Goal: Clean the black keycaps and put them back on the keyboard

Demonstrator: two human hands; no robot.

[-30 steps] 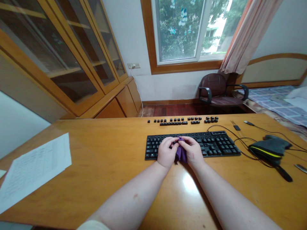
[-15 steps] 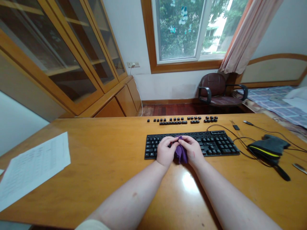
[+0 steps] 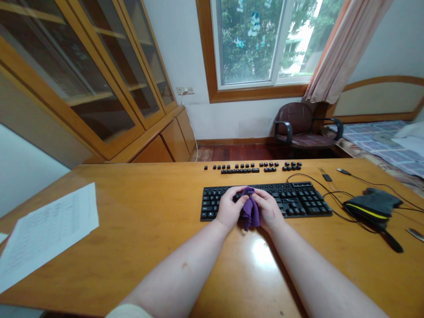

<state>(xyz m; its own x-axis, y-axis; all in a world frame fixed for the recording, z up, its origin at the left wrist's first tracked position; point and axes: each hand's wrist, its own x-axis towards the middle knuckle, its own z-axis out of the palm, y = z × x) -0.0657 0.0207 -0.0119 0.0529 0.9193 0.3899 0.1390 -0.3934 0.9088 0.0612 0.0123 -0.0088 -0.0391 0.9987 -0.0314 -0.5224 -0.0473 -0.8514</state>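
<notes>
My left hand (image 3: 229, 206) and my right hand (image 3: 270, 211) meet over the front of a black keyboard (image 3: 306, 201). Both are closed on a purple cloth (image 3: 252, 217), pinching its upper part between thumbs and fingers. The cloth's lower end hangs down between my palms, past the keyboard's front edge. Something small and dark shows in the cloth at my fingertips, too small to name for certain. Along the keyboard's upper rows, bare key mounts show. Behind it, loose black keycaps (image 3: 240, 171) stand in rows near the desk's far edge.
Right of the keyboard lie a grey pouch with a yellow stripe (image 3: 367, 210), a black-handled tool (image 3: 392, 240), a looping cable with a USB plug (image 3: 343, 171) and a small dark piece (image 3: 327, 177). Printed sheets (image 3: 56, 229) lie on the desk (image 3: 139, 212) at left. An armchair (image 3: 300, 123) stands beyond.
The purple cloth has shifted between my fingers; more of it shows at the top, and its lower end hangs slightly further toward me. Both hands stay in about the same place.
</notes>
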